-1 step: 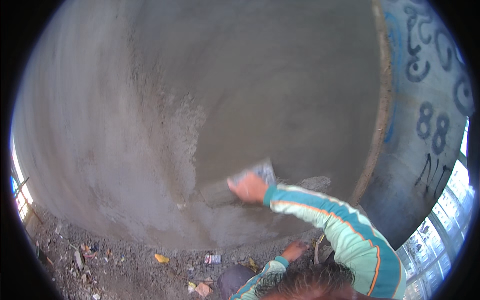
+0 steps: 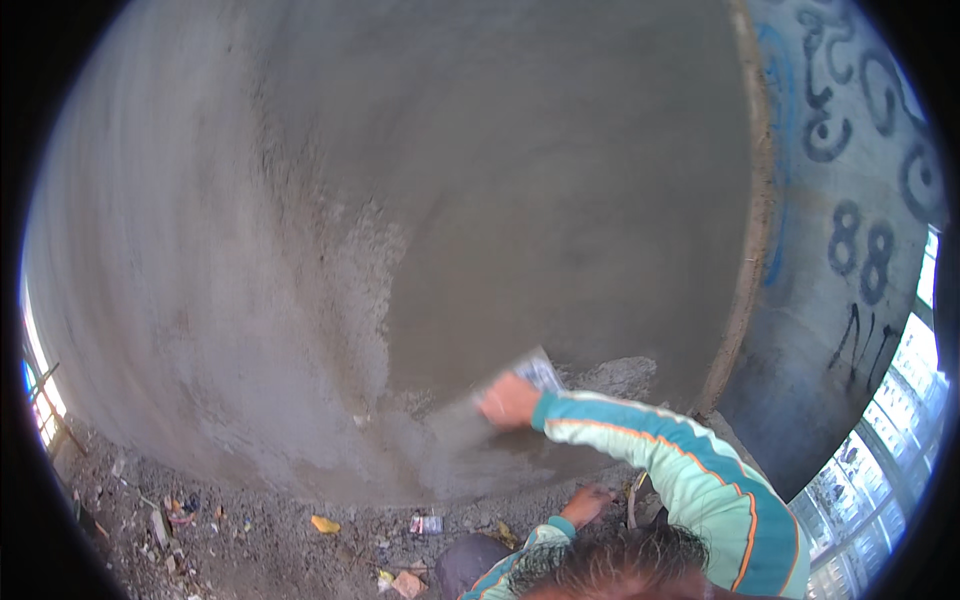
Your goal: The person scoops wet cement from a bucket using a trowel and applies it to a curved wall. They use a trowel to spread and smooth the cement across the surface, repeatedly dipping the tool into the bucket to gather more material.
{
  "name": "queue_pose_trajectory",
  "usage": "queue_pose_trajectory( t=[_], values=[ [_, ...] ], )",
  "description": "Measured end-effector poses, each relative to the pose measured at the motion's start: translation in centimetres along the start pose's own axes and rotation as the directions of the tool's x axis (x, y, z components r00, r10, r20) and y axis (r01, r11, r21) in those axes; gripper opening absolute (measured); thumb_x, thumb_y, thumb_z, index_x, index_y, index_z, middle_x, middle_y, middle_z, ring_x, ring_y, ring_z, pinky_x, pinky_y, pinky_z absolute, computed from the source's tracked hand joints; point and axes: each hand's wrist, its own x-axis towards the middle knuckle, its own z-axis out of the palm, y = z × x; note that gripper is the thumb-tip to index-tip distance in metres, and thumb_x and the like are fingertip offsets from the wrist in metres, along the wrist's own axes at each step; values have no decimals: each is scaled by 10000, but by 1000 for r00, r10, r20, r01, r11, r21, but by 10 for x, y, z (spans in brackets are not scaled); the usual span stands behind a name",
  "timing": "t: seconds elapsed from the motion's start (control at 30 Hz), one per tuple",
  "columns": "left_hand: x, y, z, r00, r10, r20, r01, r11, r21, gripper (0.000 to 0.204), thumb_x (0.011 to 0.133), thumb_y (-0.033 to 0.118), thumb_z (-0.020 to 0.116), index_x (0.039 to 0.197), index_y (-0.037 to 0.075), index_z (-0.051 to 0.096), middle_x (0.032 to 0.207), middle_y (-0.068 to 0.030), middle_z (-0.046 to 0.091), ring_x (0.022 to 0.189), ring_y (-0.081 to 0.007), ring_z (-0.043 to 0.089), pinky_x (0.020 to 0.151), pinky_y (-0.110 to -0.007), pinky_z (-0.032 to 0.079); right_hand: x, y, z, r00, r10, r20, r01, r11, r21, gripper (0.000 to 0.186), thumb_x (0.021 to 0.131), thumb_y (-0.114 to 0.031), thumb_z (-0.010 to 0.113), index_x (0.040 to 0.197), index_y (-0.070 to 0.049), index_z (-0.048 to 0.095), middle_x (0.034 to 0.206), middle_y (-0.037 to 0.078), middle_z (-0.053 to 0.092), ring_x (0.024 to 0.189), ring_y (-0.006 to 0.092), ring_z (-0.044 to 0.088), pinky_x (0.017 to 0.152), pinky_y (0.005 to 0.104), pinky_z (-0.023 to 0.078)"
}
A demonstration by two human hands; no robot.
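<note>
Gripping pale, flat trowel (image 2: 542, 371) (blurred, straight-edged): right fingers (image 2: 508, 402) curled round it; left fingers (image 2: 592, 499), cannot tell.

The flat, pale-grey, rectangular trowel (image 2: 542, 372) is blurred, its held part hidden by the bare, blurred right hand (image 2: 508, 402). The bare left hand's (image 2: 587, 505) fingers are too small to tell apart. The lower edge cuts off the pale-green, teal-striped fabric sleeve (image 2: 690, 465).
</note>
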Motion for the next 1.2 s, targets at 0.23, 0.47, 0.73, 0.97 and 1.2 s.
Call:
queue_pose_trajectory(
  t=[0.23, 0.47, 0.73, 0.97, 1.2],
  values=[
    [-20, 13, 8, 992, -119, 32, 113, 775, -621, 245, 1031, 278, 610, 1182, 86, 588, 1087, -127, 736, 788, -172, 669, 726, -356, 594, -206, -24, 44, 866, 426, 260, -497, 791, 356, 286, 936, -346, 599, 1056, -96, 670, 830, 197, 737, 798, 422, 730, 683, 563, 559],
    [11, 35, 41, 977, -204, 58, 144, 438, -888, 845, 1041, 691, 294, 1442, -36, 447, 1423, -275, 570, 1258, -389, 602, 1109, -603, 451, -294, -53, 91, 844, 489, 219, -535, 748, 394, 281, 910, -275, 602, 1101, -74, 648, 788, 198, 731, 750, 410, 731, 669, 574, 542],
    [106, -104, -33, 965, -221, -142, 8, 565, -825, 518, 1060, 480, 376, 1208, 39, 604, 1159, -190, 713, 1067, -358, 683, 952, -594, 552, -306, -39, 68, 936, 333, 113, -334, 743, 579, 199, 888, -274, 622, 952, -112, 718, 800, 134, 739, 768, 361, 733, 708, 484, 550],
    [99, -87, 21, 730, -645, -228, 263, 572, -776, 497, 1039, 486, 377, 1338, 145, 580, 1235, -115, 715, 1228, -348, 590, 1111, -592, 339, -468, 8, 138, 521, 47, 852, -710, 579, 402, 371, 848, -453, 736, 952, -103, 799, 881, 144, 765, 862, 311, 736, 802, 484, 560],
    [93, -75, 90, 839, -535, -93, 219, 491, -843, 610, 1060, 586, 397, 1287, 84, 658, 1180, -130, 733, 1004, -282, 720, 872, -449, 597, -540, -77, 194, 486, 224, 845, -607, 782, 142, 492, 731, -550, 799, 992, -134, 821, 1008, 160, 780, 998, 361, 738, 842, 534, 568]
  ],
)
